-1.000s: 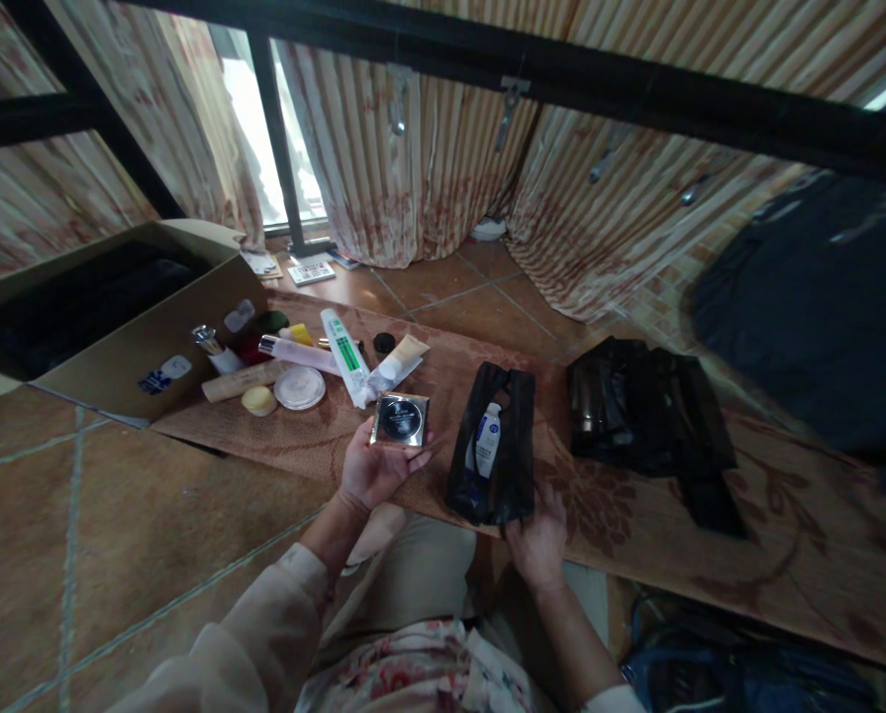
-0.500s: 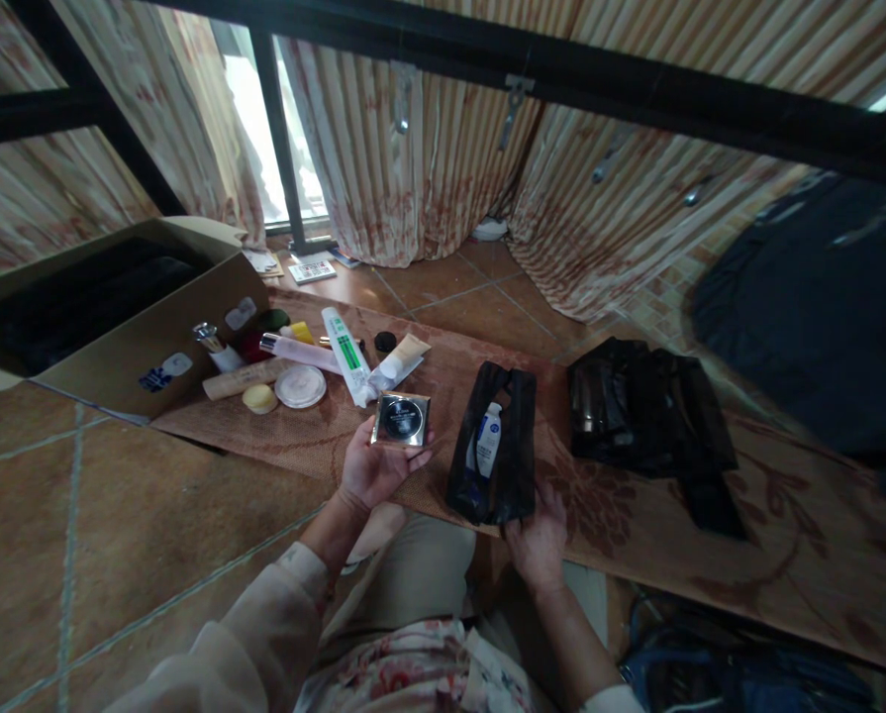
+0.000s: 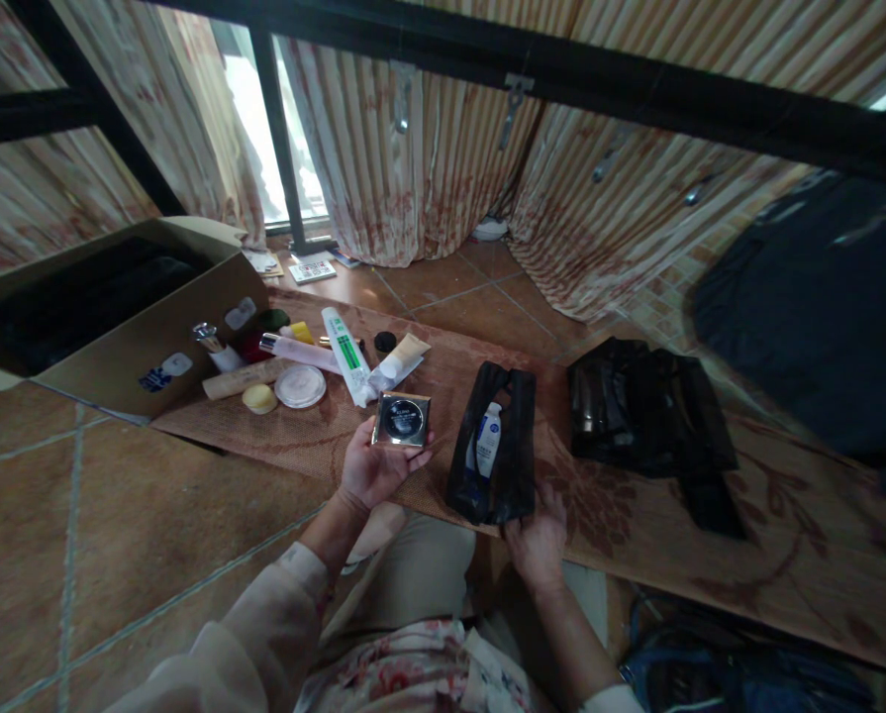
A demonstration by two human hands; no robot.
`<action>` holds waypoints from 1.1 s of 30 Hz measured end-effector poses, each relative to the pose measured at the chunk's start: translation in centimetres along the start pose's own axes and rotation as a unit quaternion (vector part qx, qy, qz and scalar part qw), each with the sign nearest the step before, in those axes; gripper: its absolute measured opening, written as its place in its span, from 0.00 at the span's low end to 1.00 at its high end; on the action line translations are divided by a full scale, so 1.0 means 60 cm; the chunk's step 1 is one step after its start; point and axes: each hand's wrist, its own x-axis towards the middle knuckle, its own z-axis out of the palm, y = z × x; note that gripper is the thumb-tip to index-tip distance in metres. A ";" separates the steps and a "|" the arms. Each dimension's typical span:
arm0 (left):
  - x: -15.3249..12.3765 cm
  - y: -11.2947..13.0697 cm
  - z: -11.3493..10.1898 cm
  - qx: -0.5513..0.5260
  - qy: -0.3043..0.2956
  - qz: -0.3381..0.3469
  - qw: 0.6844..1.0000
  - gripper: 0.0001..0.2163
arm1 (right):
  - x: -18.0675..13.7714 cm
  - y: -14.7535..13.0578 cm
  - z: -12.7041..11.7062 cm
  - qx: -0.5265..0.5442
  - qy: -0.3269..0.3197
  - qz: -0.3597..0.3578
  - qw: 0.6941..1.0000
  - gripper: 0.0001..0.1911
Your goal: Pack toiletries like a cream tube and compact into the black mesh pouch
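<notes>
My left hand (image 3: pixel 372 470) holds a small square compact box (image 3: pixel 401 420) with a dark round lid, palm up above the patterned mat (image 3: pixel 636 515). My right hand (image 3: pixel 538 543) grips the lower edge of a small black plastic bag (image 3: pixel 515 465) lying on the mat. A white tube with a blue label (image 3: pixel 488 439) shows in the bag's opening. The right fingers are curled on the bag's plastic.
Several cosmetics lie to the left on the mat: a green-striped tube (image 3: pixel 345 356), a round white compact (image 3: pixel 300 386), a beige tube (image 3: pixel 407 355). An open cardboard box (image 3: pixel 116 347) stands at left. Another black bag (image 3: pixel 639 411) lies right. Curtains and a black bar run behind.
</notes>
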 end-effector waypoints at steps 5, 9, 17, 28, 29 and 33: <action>0.000 0.000 -0.002 -0.005 -0.010 -0.002 1.000 0.21 | 0.002 -0.002 -0.001 0.003 -0.001 0.000 1.000 0.15; 0.000 0.000 -0.004 -0.004 -0.014 -0.002 1.000 0.21 | 0.001 0.000 0.001 0.001 0.002 0.002 1.000 0.15; -0.004 -0.003 -0.004 -0.003 -0.031 0.003 1.000 0.20 | 0.001 0.001 0.002 -0.002 -0.002 0.011 1.000 0.15; -0.002 -0.015 -0.013 0.072 -0.030 0.033 0.996 0.16 | 0.000 -0.002 0.000 -0.011 0.005 -0.004 1.000 0.16; -0.002 -0.016 -0.014 0.076 -0.029 0.035 0.996 0.17 | 0.000 -0.002 0.001 -0.010 0.006 -0.005 1.000 0.16; -0.001 -0.018 -0.011 0.097 -0.028 0.045 0.994 0.16 | 0.000 -0.002 0.000 -0.002 0.007 -0.003 1.000 0.16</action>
